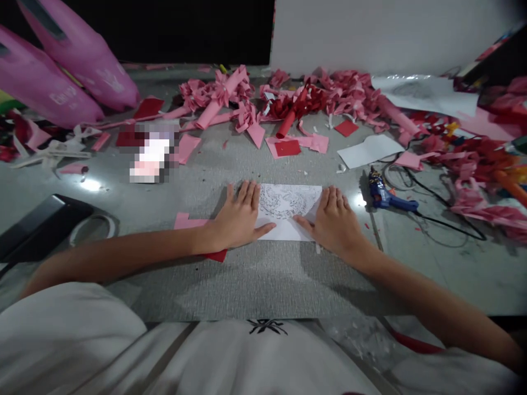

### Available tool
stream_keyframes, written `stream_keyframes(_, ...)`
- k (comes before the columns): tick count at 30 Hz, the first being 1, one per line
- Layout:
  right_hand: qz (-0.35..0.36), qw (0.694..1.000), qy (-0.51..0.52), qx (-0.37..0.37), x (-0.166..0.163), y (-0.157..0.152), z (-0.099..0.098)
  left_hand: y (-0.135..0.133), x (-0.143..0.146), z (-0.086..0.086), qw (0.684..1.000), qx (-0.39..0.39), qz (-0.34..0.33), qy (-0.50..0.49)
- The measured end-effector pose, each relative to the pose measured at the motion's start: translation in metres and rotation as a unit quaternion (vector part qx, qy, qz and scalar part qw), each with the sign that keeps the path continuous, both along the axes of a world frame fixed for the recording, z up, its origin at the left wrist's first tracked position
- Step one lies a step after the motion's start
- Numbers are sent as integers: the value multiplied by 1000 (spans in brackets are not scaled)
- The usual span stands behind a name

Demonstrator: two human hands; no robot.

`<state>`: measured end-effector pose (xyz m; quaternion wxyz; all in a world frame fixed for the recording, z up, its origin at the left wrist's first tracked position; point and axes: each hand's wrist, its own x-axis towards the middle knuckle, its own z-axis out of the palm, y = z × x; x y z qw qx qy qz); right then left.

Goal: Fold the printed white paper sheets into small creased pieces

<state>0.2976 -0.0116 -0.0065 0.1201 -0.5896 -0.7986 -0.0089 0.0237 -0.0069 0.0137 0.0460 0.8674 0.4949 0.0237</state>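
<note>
A white sheet of paper (284,230) with a dark line drawing on its upper part lies flat on the table, between my two hands. My left hand (241,216) presses down on its left end, palm down, fingers stretched away from me and thumb pointing inward. On the right end rests my right hand (335,222), also flat, its thumb reaching over the paper. Both hands cover the sheet's side edges. Pink paper (187,221) and a corner of red paper (217,255) stick out from beneath my left wrist and forearm.
Pink paper flowers (222,90) and red scraps (304,104) line the back. A blue glue gun (389,197) with a black cord lies right. Left are a dark flat device (41,227), a white tape ring (93,219), a pixelated bright object (153,156) and pink bottles (82,60).
</note>
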Motion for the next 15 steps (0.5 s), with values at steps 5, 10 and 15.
stream_keyframes(5, 45, 999, -20, 10, -5, 3, 12, -4, -6, -4, 1000, 7, -10, -22)
stream_keyframes(10, 217, 975, -16, -38, -6, 13, 14, 2, -10, -6, 993, -1, -104, -59)
stream_keyframes(15, 170, 985, 17, 8, 1, 18, 9, 7, -14, -10, 986, -38, -146, -74)
